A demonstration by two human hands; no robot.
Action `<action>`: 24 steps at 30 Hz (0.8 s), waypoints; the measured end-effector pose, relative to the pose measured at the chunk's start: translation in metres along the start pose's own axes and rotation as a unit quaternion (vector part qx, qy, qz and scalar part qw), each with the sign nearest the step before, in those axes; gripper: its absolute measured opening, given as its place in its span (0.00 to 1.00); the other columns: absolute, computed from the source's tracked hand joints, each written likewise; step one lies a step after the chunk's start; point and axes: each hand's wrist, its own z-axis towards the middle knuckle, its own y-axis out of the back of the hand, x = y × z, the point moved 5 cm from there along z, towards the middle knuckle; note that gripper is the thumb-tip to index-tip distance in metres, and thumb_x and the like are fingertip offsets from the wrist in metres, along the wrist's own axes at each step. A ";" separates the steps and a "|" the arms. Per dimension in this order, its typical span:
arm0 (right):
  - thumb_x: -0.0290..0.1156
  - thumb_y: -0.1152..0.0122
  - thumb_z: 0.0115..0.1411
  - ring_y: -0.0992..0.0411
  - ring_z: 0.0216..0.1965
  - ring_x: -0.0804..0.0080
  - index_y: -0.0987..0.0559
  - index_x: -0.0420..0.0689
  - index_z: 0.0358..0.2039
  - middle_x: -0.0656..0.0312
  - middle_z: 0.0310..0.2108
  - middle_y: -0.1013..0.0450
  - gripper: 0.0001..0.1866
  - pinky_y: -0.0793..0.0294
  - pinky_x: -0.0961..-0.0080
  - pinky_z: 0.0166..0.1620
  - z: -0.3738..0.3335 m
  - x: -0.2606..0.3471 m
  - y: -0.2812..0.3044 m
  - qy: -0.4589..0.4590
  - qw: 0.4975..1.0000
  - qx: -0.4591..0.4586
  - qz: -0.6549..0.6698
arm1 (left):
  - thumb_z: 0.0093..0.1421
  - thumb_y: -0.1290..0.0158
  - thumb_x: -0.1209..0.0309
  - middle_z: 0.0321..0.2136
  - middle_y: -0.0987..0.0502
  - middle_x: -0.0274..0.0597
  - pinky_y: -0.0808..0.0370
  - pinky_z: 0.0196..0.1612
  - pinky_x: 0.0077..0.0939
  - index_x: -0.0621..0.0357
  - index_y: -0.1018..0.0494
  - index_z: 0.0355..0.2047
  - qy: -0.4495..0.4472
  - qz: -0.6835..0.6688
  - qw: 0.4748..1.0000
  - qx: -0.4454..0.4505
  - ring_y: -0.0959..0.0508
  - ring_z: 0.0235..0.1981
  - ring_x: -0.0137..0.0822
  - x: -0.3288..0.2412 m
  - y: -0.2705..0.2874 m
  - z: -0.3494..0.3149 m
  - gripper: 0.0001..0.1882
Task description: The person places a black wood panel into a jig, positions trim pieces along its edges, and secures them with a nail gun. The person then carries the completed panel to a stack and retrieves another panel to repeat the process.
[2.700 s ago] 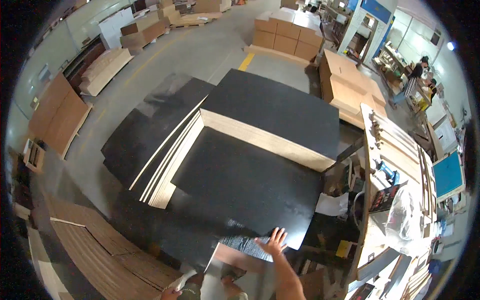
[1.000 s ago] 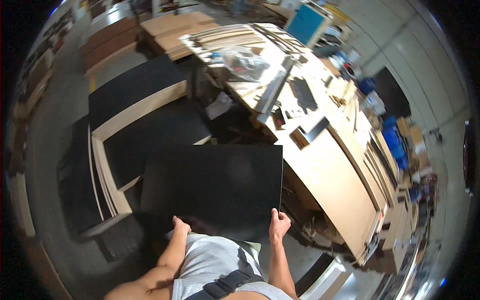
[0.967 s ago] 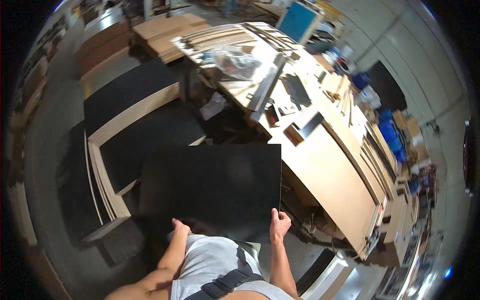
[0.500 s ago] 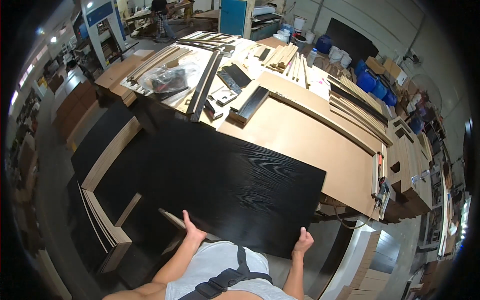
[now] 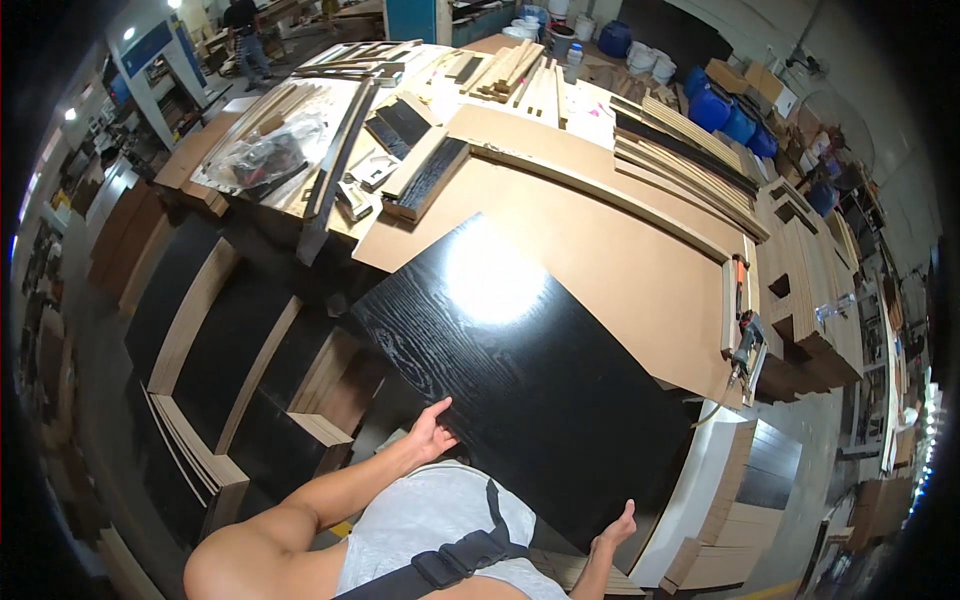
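While left hand (image 5: 433, 434) and right hand (image 5: 612, 535) fingers clamp black wood-grain panel (image 5: 530, 385), apparent carry's next move needs level support.

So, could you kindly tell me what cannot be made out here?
Head view:
Underside of the glossy black wood-grained rectangular panel: hidden by its upper face.
Grain at its bright patch: lost in glare.
How the left hand and right hand grip underneath: covered by the panel.
Anything inside the crumpled clear plastic bag: obscured by shiny folds.
Top of the upright blue board: cut off by the upper edge.
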 end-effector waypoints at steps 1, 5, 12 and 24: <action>0.48 0.39 0.63 0.24 0.31 0.64 0.19 0.28 0.36 0.54 0.34 0.21 0.28 0.23 0.68 0.39 0.003 -0.001 0.001 -0.002 1.000 -0.003 -0.003 | 0.64 0.43 0.56 0.53 0.21 0.40 0.31 0.62 0.42 0.55 0.25 0.52 0.004 0.000 1.000 -0.002 0.24 0.55 0.41 0.003 -0.001 0.007 0.22; 0.46 0.39 0.63 0.24 0.35 0.63 0.19 0.27 0.40 0.52 0.37 0.21 0.27 0.24 0.67 0.43 0.032 0.012 -0.018 -0.004 0.999 -0.014 -0.043 | 0.65 0.44 0.57 0.50 0.19 0.39 0.31 0.63 0.42 0.56 0.24 0.50 0.021 0.013 0.999 -0.040 0.22 0.54 0.41 -0.001 -0.024 0.029 0.20; 0.46 0.37 0.63 0.24 0.38 0.63 0.17 0.29 0.42 0.51 0.40 0.19 0.26 0.24 0.65 0.45 0.128 0.034 -0.067 -0.024 0.993 -0.012 -0.114 | 0.64 0.46 0.49 0.55 0.22 0.40 0.38 0.66 0.44 0.54 0.29 0.58 0.105 0.101 0.989 0.008 0.26 0.58 0.41 -0.015 -0.077 0.099 0.28; 0.30 0.31 0.58 0.28 0.39 0.73 0.21 0.34 0.46 0.62 0.38 0.23 0.18 0.29 0.74 0.46 0.226 0.142 -0.205 0.032 0.973 0.059 -0.221 | 0.65 0.46 0.48 0.52 0.23 0.39 0.32 0.59 0.46 0.46 0.29 0.55 -0.014 0.149 0.985 -0.089 0.24 0.52 0.39 -0.114 -0.115 0.173 0.24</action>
